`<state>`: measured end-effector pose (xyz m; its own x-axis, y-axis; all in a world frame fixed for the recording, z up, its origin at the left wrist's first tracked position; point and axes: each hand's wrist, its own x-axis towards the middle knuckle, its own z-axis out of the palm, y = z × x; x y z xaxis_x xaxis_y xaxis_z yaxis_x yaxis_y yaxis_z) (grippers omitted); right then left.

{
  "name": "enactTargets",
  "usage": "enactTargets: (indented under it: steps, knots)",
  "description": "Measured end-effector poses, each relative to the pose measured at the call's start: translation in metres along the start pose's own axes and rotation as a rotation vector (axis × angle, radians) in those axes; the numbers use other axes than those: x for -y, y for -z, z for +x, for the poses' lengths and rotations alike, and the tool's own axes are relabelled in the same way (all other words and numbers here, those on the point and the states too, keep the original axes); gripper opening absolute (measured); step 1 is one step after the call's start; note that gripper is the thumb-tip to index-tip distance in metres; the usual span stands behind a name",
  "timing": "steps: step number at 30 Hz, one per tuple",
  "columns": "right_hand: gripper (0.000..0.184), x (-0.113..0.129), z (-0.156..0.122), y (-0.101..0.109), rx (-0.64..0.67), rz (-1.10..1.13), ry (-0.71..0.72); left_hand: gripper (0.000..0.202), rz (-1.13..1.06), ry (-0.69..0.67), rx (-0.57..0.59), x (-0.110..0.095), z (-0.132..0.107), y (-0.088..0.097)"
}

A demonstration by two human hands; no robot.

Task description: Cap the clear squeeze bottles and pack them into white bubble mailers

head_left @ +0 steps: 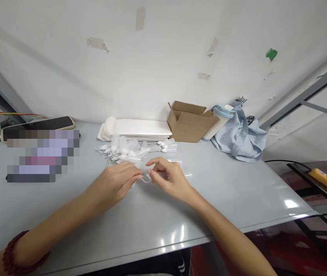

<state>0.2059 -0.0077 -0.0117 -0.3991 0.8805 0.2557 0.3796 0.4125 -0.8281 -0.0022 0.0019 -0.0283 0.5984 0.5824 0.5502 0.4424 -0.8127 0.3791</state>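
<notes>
My left hand (123, 180) is closed in a pinch above the table. A thin white cord (146, 181) curves out at its fingertips; whatever else it grips is hidden. Close by on the right is my right hand (170, 178), its thumb and index finger curved with a small gap between them and the other fingers bent. Just behind both hands lies a pile of small clear plastic tubes (133, 147) with white ends and thin cords. Several more tubes (169, 146) lie side by side to the right of the pile. Others are partly covered by my right hand.
Against the wall stand a stack of flat white packs (143, 128), an open cardboard box (192, 124), a blue-lidded cup (219, 119) and a light blue cloth bag (240, 136). A dark phone (39, 126) and a pixelated object (42, 157) lie left on the grey table (94, 237).
</notes>
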Motion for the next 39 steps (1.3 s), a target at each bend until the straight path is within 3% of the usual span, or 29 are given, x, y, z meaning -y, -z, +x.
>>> enactTargets:
  steps: [12, 29, 34, 39]
  knots:
    - [0.017, -0.002, -0.005, -0.01, -0.014, -0.069, 0.065, 0.026, 0.017, -0.088, -0.022, -0.01, -0.004, -0.012]
    - [0.021, -0.006, -0.007, -0.015, -0.004, -0.105, 0.081, 0.027, 0.061, -0.122, -0.037, -0.015, -0.005, -0.015]
    - [0.021, -0.002, -0.004, -0.012, -0.047, -0.107, 0.085, 0.022, 0.11, -0.069, -0.085, -0.011, -0.002, -0.008]
    - [0.026, -0.004, 0.001, 0.001, -0.083, -0.2, 0.084, 0.015, 0.174, -0.028, -0.229, -0.002, 0.006, 0.013]
